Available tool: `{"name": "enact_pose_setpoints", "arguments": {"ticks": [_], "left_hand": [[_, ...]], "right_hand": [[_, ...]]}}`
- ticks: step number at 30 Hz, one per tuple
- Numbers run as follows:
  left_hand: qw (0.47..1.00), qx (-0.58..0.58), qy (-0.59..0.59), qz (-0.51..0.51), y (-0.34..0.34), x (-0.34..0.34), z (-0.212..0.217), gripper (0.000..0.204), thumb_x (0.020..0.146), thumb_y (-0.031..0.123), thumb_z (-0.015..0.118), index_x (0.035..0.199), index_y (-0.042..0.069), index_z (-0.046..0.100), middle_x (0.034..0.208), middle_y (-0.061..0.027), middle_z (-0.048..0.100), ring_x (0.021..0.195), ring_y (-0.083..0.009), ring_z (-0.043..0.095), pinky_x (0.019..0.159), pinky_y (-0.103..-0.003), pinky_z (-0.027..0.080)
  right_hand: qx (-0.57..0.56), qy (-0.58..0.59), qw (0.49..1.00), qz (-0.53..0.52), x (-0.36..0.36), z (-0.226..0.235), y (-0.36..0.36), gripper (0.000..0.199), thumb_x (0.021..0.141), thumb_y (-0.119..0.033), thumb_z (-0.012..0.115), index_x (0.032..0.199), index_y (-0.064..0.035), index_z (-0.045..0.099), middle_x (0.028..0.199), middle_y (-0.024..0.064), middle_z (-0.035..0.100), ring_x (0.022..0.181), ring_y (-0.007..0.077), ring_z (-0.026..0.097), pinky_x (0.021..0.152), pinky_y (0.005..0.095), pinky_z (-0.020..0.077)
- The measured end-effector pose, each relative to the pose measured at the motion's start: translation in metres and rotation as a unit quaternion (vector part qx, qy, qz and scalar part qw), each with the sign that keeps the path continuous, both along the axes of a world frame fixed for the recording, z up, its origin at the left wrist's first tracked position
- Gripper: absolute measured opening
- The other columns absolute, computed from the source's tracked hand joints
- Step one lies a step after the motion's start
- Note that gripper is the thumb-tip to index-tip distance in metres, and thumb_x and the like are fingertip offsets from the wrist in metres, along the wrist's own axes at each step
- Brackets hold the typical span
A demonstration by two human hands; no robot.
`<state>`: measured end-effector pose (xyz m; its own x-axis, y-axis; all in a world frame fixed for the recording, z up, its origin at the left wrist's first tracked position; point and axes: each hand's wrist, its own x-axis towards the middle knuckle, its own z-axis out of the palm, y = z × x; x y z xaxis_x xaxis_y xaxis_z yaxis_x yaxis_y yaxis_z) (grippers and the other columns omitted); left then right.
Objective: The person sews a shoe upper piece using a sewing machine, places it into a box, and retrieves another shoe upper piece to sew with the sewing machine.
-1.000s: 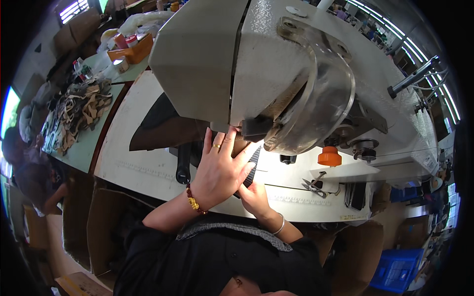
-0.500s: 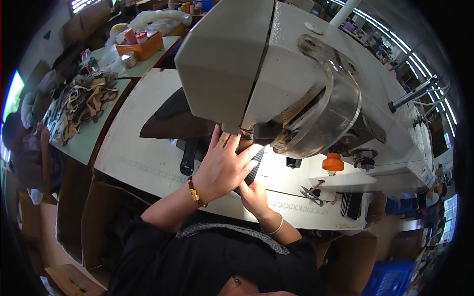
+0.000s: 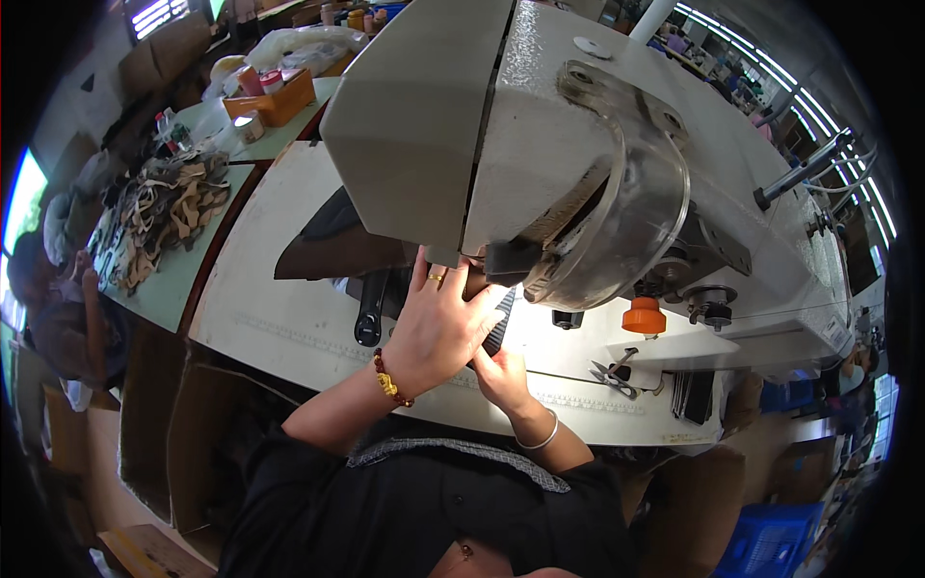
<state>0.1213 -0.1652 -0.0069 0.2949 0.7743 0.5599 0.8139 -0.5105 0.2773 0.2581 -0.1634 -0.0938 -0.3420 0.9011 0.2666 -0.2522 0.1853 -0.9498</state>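
Flat and nearly straight in the head view, the fingers of the left hand reach up beneath the front of a pale sewing machine, pressing on the work rather than curling around it, with the thumb held a little apart. Brown material shows beside the index finger, directly below the machine head. Close by, a black ribbed strip slants down between the two hands. The right hand touches its lower end with the thumb; most of its fingers are turned from view, so I cannot tell whether they close on the strip. Left of the machine head, a dark brown panel spreads out over the white worktable, and a black lever lies between it and the left wrist.

A clear curved guard bulges from the machine's right side, with an orange knob below. Farther right, scissors lie on the table near a stack of dark strips. To the left, a green table carries a heap of tan and grey scraps and an orange tray; another person sits beside it.
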Motion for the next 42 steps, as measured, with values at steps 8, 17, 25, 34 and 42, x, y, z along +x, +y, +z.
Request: {"name": "enact_pose_setpoints", "arguments": {"ticks": [8,17,25,34,42], "left_hand": [[1.0,0.007,-0.005,0.006,-0.002,-0.008,-0.004,0.034,0.084,0.023,0.066,0.115,0.01,0.066,0.13,-0.0269,0.05,0.127,-0.0421,0.043,0.113,-0.059,0.02],[0.933,0.014,-0.27,0.236,-0.023,-0.145,-0.032,0.035,0.087,0.01,0.065,0.122,0.009,0.062,0.105,-0.0149,0.068,0.094,-0.0262,0.064,0.086,-0.034,0.048],[0.861,-0.009,-0.44,0.255,-0.128,-0.225,-0.016,0.026,0.094,0.009,0.058,0.119,0.005,0.065,0.083,0.0022,0.062,0.075,-0.0048,0.05,0.07,-0.021,0.043],[0.556,-0.2,-0.196,0.783,-0.333,-0.363,-0.26,0.061,0.083,0.054,0.061,0.132,0.018,0.051,0.128,-0.0167,0.055,0.119,-0.0365,0.052,0.094,-0.053,0.044],[0.394,-0.404,-0.306,0.767,-0.351,-0.269,-0.484,0.081,0.081,0.051,0.064,0.15,0.042,0.022,0.159,-0.0149,0.014,0.144,-0.0419,0.016,0.096,-0.074,0.033]], "right_hand": [[0.008,0.005,1.0,0.0,-0.001,-0.002,0.002,0.012,0.094,-0.002,0.056,0.104,0.0027,0.061,0.089,0.005,0.062,0.079,0.0135,0.058,0.07,0.0279,0.0486],[-0.036,-0.038,0.998,-0.045,0.002,-0.002,0.006,0.025,0.095,-0.009,0.061,0.117,0.0016,0.062,0.106,0.0052,0.066,0.093,0.0115,0.061,0.082,0.0245,0.0492],[-0.068,0.024,0.991,0.116,-0.038,-0.015,-0.018,0.017,0.095,-0.019,0.064,0.104,-0.0048,0.065,0.097,-0.001,0.064,0.084,0.006,0.056,0.077,0.0226,0.0459],[-0.228,0.225,0.935,0.15,-0.005,0.037,-0.035,0.034,0.101,-0.024,0.049,0.126,-0.0006,0.052,0.122,0.0156,0.061,0.112,0.0287,0.06,0.101,0.0454,0.046],[-0.15,0.205,0.964,-0.082,0.184,0.038,-0.073,0.047,0.095,-0.035,0.059,0.127,-0.0016,0.053,0.126,0.0133,0.059,0.116,0.0284,0.058,0.1,0.0464,0.0465]]}}
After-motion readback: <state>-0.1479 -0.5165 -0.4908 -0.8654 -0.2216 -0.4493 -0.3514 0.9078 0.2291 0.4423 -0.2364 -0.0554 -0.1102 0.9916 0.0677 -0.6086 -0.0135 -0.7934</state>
